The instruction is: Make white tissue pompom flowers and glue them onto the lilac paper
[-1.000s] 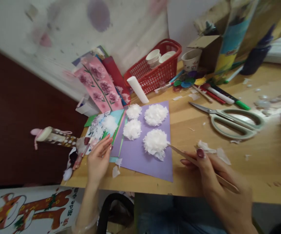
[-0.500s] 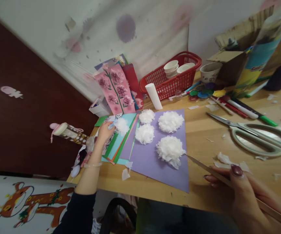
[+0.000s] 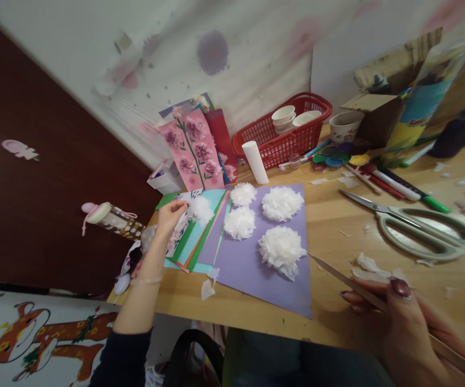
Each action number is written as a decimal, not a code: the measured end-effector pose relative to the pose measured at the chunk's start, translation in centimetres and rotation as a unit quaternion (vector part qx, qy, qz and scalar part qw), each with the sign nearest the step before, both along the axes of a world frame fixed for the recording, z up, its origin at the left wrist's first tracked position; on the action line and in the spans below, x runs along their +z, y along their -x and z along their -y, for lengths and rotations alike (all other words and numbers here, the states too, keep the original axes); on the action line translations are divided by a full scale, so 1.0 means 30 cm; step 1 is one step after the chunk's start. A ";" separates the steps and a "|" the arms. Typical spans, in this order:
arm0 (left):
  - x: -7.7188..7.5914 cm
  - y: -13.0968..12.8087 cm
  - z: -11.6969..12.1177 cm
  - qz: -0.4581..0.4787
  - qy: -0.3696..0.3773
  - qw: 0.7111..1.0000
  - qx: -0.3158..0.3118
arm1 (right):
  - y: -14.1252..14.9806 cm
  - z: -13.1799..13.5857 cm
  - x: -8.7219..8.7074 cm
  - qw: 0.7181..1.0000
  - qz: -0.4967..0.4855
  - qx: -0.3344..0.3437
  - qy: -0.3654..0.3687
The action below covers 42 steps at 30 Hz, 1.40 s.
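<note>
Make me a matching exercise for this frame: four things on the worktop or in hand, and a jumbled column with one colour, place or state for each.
Things
1. Scissors
2. Basket
3. Thin pointed tool
4. Purple sheet

Descriptions
A. Has four white ruffled puffs lying on it
B. Held in the right hand
C. Pale green and metal, lying on the table
D. Red, with white bowls inside

Right pairs: 1-C, 2-D, 3-B, 4-A
</note>
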<state>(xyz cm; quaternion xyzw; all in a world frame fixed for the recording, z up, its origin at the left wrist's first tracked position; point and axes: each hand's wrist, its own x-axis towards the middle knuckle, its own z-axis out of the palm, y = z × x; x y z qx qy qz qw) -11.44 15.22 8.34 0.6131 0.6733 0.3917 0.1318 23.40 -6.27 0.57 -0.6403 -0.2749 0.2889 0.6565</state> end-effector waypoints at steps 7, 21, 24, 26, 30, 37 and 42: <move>-0.062 -0.326 0.359 0.109 0.158 0.960 -0.202 | -0.005 0.034 -0.054 0.992 -0.010 0.008 -0.127; -0.096 -0.607 0.444 -0.121 -0.032 0.931 -0.344 | 0.011 0.004 -0.004 0.947 0.242 0.124 -0.169; -0.103 -0.621 0.437 -0.122 -0.039 0.933 -0.335 | 0.004 -0.006 -0.008 0.947 0.257 0.123 -0.146; -0.108 -0.625 0.432 -0.125 -0.036 0.936 -0.327 | 0.002 -0.007 -0.011 0.947 0.260 0.124 -0.141; -0.109 -0.616 0.433 -0.130 -0.032 0.939 -0.315 | 0.004 -0.015 -0.009 0.948 0.263 0.132 -0.124; -0.159 -0.502 0.498 -0.173 -0.077 0.960 -0.208 | 0.011 -0.046 0.009 0.937 0.296 0.143 -0.120; -0.262 -0.416 0.525 -0.209 0.002 0.958 -0.196 | 0.019 -0.059 0.016 0.932 0.310 0.158 -0.107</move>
